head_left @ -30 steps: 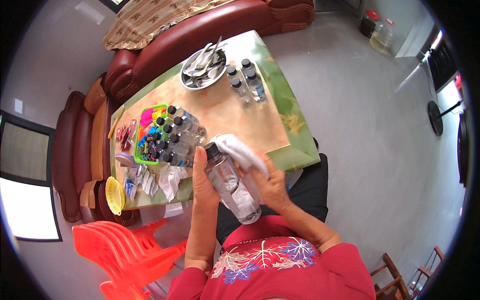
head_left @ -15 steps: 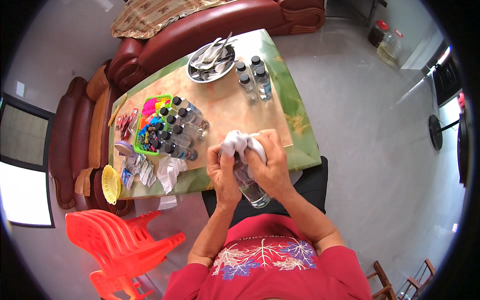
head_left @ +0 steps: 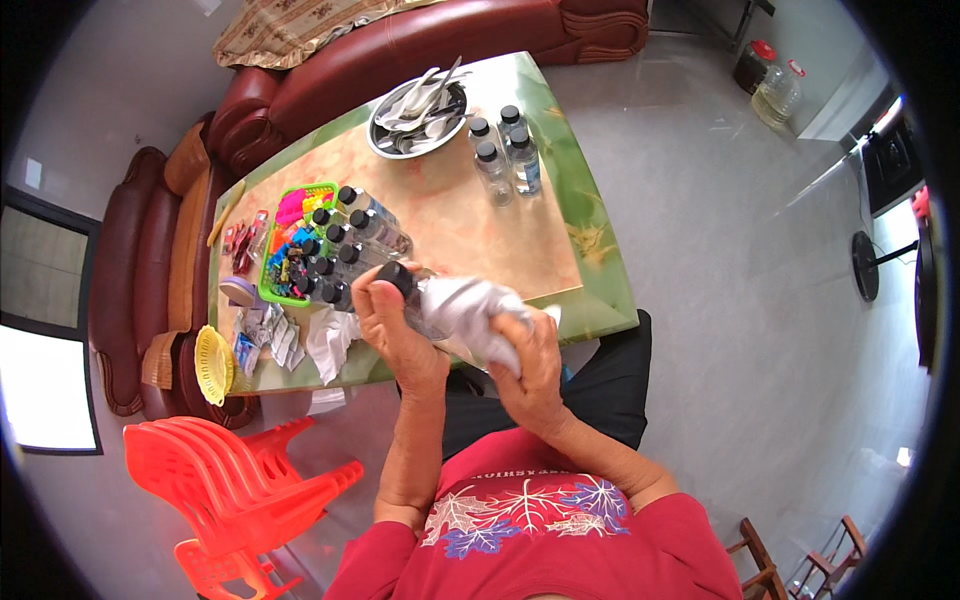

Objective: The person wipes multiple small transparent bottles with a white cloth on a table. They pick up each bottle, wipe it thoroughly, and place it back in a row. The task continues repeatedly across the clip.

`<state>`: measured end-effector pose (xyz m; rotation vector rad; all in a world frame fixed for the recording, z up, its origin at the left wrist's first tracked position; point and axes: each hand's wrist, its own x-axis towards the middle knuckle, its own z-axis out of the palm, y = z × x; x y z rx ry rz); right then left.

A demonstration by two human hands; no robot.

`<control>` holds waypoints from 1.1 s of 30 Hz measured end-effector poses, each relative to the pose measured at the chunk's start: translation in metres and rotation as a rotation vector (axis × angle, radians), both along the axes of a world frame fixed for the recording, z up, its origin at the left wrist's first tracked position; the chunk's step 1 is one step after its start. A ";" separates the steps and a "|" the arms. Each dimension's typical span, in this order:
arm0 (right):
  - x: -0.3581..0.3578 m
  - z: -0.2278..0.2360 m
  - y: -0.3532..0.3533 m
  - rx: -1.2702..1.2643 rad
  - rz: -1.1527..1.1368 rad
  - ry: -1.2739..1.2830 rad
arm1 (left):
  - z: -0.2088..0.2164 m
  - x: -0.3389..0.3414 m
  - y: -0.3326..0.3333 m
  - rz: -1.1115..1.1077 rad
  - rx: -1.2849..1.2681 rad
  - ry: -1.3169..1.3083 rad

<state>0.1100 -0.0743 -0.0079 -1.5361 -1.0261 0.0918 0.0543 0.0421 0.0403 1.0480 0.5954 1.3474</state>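
Above the table's near edge I hold a clear bottle with a black cap (head_left: 394,278), tilted so its cap points up and to the left. My left hand (head_left: 408,345) is closed around the bottle's cap end. A white cloth (head_left: 478,308) is wrapped over the bottle's body, and my right hand (head_left: 532,375) grips it there, fingers curled. Most of the bottle's lower part is hidden by the cloth and hand. Just left of my hands stand several capped clear bottles (head_left: 378,232). Another group of similar bottles (head_left: 522,160) stands at the far right of the table.
A steel bowl of spoons (head_left: 400,152) sits at the table's (head_left: 590,220) far side. At the left are a green basket of colourful small items (head_left: 270,290), crumpled white tissue (head_left: 328,345), small packets (head_left: 282,338) and a yellow basket (head_left: 212,362). Stacked red plastic chairs (head_left: 215,470) stand at lower left.
The bottle has swung from upright, cap covered by cloth, to tilted with the cap bare at upper left. My left hand moved to the cap end; the cloth and right hand went onto the body.
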 end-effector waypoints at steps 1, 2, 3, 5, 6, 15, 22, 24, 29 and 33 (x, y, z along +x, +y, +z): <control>0.001 -0.013 0.000 -0.062 -0.038 0.085 | 0.006 0.001 0.001 0.007 -0.026 -0.031; 0.004 -0.030 0.004 -0.051 0.002 0.227 | 0.001 -0.004 0.006 0.018 -0.038 0.074; 0.007 -0.028 0.005 0.022 0.140 0.623 | 0.003 -0.003 0.006 -0.024 -0.033 0.058; 0.014 -0.021 0.007 0.179 0.422 1.410 | 0.006 -0.001 0.006 -0.111 -0.024 0.026; 0.017 -0.017 0.007 0.201 0.508 1.441 | 0.006 -0.001 0.007 -0.162 -0.040 -0.024; 0.002 -0.023 0.002 0.239 0.138 0.853 | -0.008 0.014 -0.030 0.166 -0.100 0.173; 0.010 -0.002 -0.004 0.057 0.053 0.084 | -0.040 0.003 -0.028 -0.044 -0.055 0.164; 0.012 0.018 0.001 0.047 0.028 0.120 | -0.038 0.005 -0.040 -0.041 0.175 0.332; 0.045 0.031 0.022 -0.007 0.260 0.379 | -0.046 -0.004 -0.059 -0.141 0.301 0.411; 0.067 0.033 0.032 -0.123 0.529 0.659 | -0.044 -0.002 -0.058 -0.143 0.356 0.488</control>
